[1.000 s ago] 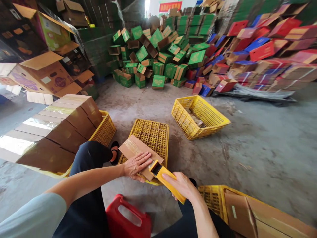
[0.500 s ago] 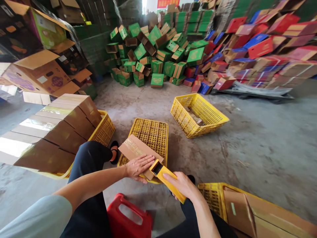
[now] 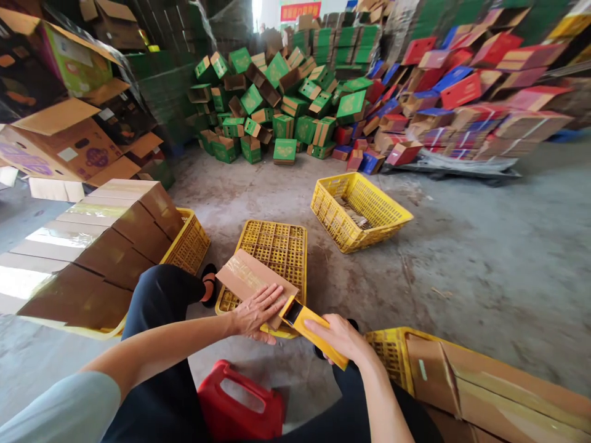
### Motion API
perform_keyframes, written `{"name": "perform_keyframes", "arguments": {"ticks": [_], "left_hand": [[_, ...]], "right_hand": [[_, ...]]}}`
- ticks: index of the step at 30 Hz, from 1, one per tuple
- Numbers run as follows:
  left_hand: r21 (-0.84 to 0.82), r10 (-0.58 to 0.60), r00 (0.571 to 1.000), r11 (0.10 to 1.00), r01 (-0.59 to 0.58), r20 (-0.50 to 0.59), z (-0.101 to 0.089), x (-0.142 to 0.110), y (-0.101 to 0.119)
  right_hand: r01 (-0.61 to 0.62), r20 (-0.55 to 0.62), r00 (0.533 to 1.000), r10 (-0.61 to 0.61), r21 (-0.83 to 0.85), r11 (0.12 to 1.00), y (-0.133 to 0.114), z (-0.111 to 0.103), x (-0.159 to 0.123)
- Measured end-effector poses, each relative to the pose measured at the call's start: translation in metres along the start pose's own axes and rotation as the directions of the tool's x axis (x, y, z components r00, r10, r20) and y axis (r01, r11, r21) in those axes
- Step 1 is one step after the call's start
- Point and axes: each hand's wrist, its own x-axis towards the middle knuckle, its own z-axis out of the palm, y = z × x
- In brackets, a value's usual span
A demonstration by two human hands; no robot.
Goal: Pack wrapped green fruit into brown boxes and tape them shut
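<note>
Evidently the work is partway along: the small carton [image 3: 265, 275], lying aslant on the upturned crate [image 3: 277, 241], already bears clear tape [image 3: 244, 271] on its upper face, and taped boxes [image 3: 104, 218] stand packed in the left-hand crate [image 3: 191, 243], though I cannot tell how much remains at the carton's near end. The left arm reaches across, the left hand [image 3: 256, 311] laid flat on the carton, fingers straight, gripping nothing. The right hand [image 3: 339, 337], wrapped around the yellow tool [image 3: 300, 321], holds its dark-mouthed head at that near end, contact unclear.
</note>
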Motion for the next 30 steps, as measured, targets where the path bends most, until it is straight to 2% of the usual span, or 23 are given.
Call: {"name": "perform_keyframes", "arguments": {"ticks": [4, 12, 21, 26, 30], "left_hand": [[-0.035, 0.108, 0.994, 0.994, -0.107, 0.028, 0.003, 0.006, 0.005], [-0.02, 0.092, 0.995, 0.996, -0.091, 0.043, 0.003, 0.003, 0.004], [-0.012, 0.096, 0.994, 0.995, -0.096, 0.056, -0.001, 0.004, 0.005], [-0.016, 0.081, 0.995, 0.997, -0.081, 0.058, -0.002, 0.003, 0.011], [-0.037, 0.136, 0.986, 0.99, -0.132, 0.097, 0.001, 0.006, 0.018]], "right_hand": [[0.021, 0.019, 1.0, -0.021, -0.008, 1.0, -0.002, 0.001, -0.004], [0.009, 0.046, 0.999, -0.015, 0.129, 0.992, 0.002, 0.005, -0.006], [-0.013, 0.022, 1.0, 0.011, 0.099, 0.995, 0.03, -0.006, -0.021], [0.038, 0.035, 0.999, -0.04, 0.058, 0.998, 0.027, -0.009, -0.026], [0.023, -0.008, 1.0, -0.023, 0.047, 0.999, 0.024, -0.008, -0.026]]}}
